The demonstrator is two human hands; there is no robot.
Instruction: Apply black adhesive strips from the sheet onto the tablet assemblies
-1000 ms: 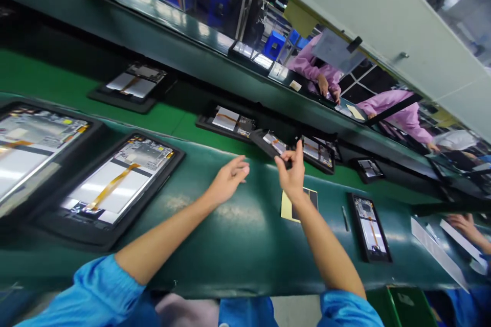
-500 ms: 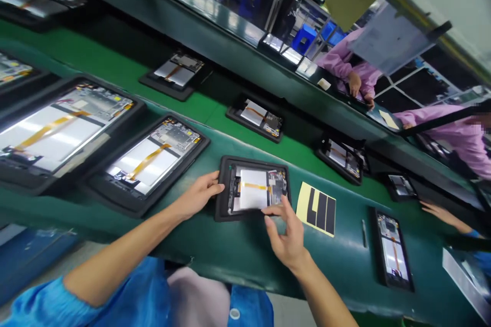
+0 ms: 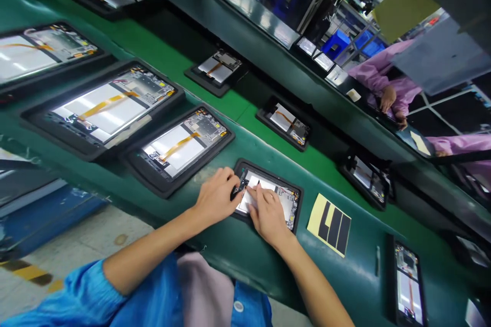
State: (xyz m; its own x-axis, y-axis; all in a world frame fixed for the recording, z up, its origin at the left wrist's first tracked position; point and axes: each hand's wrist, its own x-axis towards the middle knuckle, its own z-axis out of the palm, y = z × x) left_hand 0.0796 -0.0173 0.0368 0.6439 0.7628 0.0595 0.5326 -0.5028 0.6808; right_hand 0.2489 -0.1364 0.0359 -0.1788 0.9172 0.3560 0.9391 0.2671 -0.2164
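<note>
An opened tablet (image 3: 290, 195) lies in a black foam-like frame on the green bench in front of me, its white battery and circuit board showing. My left hand (image 3: 219, 194) is over the tablet's left end, fingers curled and pressed together at the inner edge. Across the battery reaches my right hand (image 3: 270, 214), its fingertips drawn together right beside my left fingertips. Whatever small part lies between the fingers is hidden. The orange ribbon cable seen earlier on this tablet is covered by my hands. Right of the tablet is a yellow sheet (image 3: 316, 214) with black strips.
More opened tablets lie on the left, the nearest one (image 3: 180, 148) close to my left hand. Another tablet (image 3: 409, 286) and a thin pen-like tool (image 3: 378, 260) lie at right. Behind runs a green conveyor belt (image 3: 245, 107) carrying several tablets. Co-workers in pink sleeves (image 3: 399, 69) sit beyond.
Both hands have moved onto the tablet's left end; the left one left the frame's outer edge and the right one came in from the lower right side. The view has shifted.
</note>
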